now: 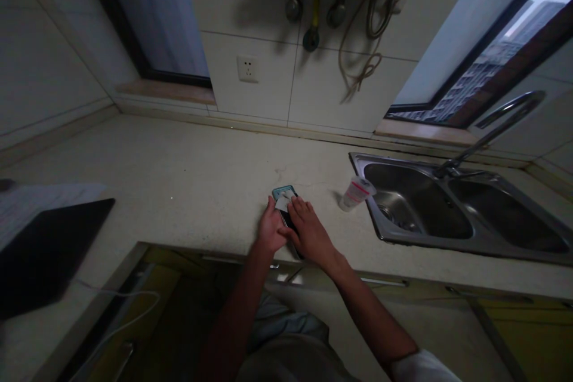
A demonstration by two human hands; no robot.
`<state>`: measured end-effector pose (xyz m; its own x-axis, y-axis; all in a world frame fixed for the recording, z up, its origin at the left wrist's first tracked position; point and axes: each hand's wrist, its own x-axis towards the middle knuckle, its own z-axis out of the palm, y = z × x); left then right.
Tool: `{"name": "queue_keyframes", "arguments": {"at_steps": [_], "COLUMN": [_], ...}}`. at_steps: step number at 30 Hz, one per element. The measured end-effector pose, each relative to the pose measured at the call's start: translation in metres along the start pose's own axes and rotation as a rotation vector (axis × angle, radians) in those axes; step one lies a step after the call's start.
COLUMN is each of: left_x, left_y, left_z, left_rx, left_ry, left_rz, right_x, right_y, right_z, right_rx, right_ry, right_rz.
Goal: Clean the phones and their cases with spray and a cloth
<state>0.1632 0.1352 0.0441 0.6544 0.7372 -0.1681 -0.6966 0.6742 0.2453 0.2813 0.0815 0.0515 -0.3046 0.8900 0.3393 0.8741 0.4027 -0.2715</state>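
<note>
A smartphone (289, 220) with a dark screen and a teal edge at its top lies in my left hand (271, 228), whose fingers wrap its left side just above the counter's front edge. A small white wipe (283, 200) lies across the upper screen. Over the phone's right side, my right hand (308, 233) presses its closed fingers on the wipe. The lower part of the phone is mostly hidden by that hand. To the right of my hands, a clear plastic cup (356, 193) with a pink-red band leans beside the sink.
A double steel sink (380, 230) with a curved faucet (487, 131) is set into the pale countertop (188, 173) at right. At far left lie a flat black panel (54, 250) and papers (36, 206). A white cable (129, 293) hangs over the front edge.
</note>
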Motion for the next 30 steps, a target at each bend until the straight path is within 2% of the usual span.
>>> {"name": "queue_keyframes", "arguments": {"at_steps": [2, 6, 10, 14, 17, 22, 25, 30], "left_x": [0.0, -0.002, -0.006, -0.006, -0.004, -0.005, -0.006, -0.003], "left_y": [0.001, 0.006, 0.008, 0.008, 0.008, 0.007, 0.006, 0.006], "left_z": [-0.002, -0.007, -0.006, -0.003, -0.004, -0.003, 0.001, 0.0], "left_rx": [-0.01, -0.026, -0.04, -0.022, -0.027, -0.016, 0.003, -0.007], "left_ry": [-0.015, -0.016, 0.007, 0.027, 0.029, 0.002, -0.002, 0.063], "left_rz": [-0.016, -0.08, 0.043, 0.128, 0.16, 0.127, 0.087, 0.134], "right_x": [0.007, 0.003, -0.022, -0.049, -0.061, -0.061, -0.049, -0.018], "right_y": [-0.004, -0.008, -0.002, 0.009, 0.021, 0.039, 0.035, 0.012], "right_z": [-0.001, 0.001, -0.001, -0.01, -0.013, -0.01, -0.005, 0.002], "right_rx": [-0.008, 0.011, 0.074, 0.101, 0.101, 0.103, 0.157, 0.157], "right_ry": [-0.041, -0.063, -0.019, 0.038, 0.117, 0.149, 0.117, 0.096], "right_rz": [-0.045, -0.247, -0.387, -0.436, -0.39, -0.156, -0.086, -0.026]}}
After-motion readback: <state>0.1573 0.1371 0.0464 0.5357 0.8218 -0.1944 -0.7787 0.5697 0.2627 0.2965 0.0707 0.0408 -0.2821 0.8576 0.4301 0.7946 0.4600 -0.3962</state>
